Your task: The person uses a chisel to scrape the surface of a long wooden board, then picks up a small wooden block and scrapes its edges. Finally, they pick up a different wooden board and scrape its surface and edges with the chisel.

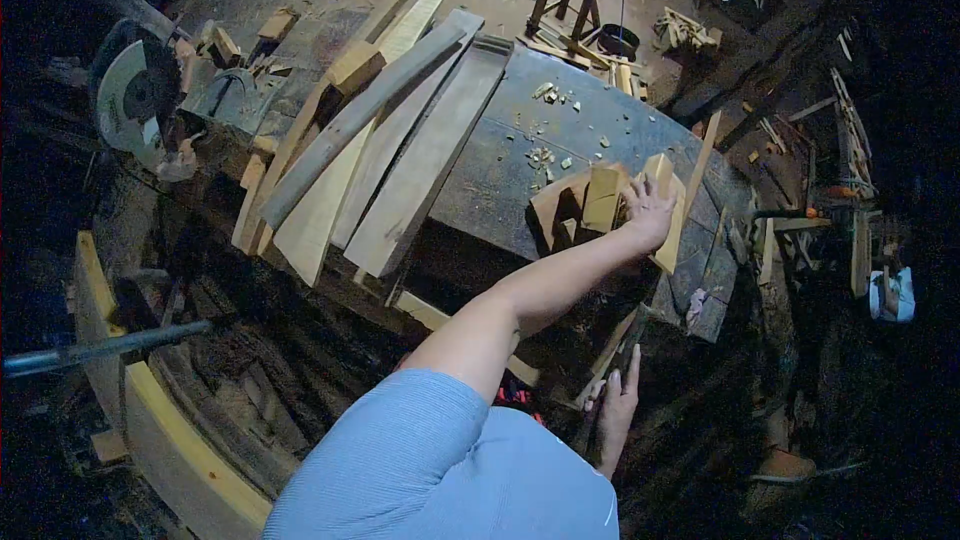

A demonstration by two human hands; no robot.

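Observation:
My left arm reaches across to the right side of the workbench. My left hand grips a pale wooden block, with its fingers bent over the wood. Just left of that hand stands another light wooden block, beside a curved brown wooden piece. Lower down, close to my body, my right hand has its index finger stretched forward and the other fingers curled. They close around a long, narrow, dark-edged object, whose kind is too dim to make out.
Several long planks lie across the bench's left part. Wood chips dot the dark benchtop. A circular saw blade stands at far left. A metal pipe and a curved timber are at lower left.

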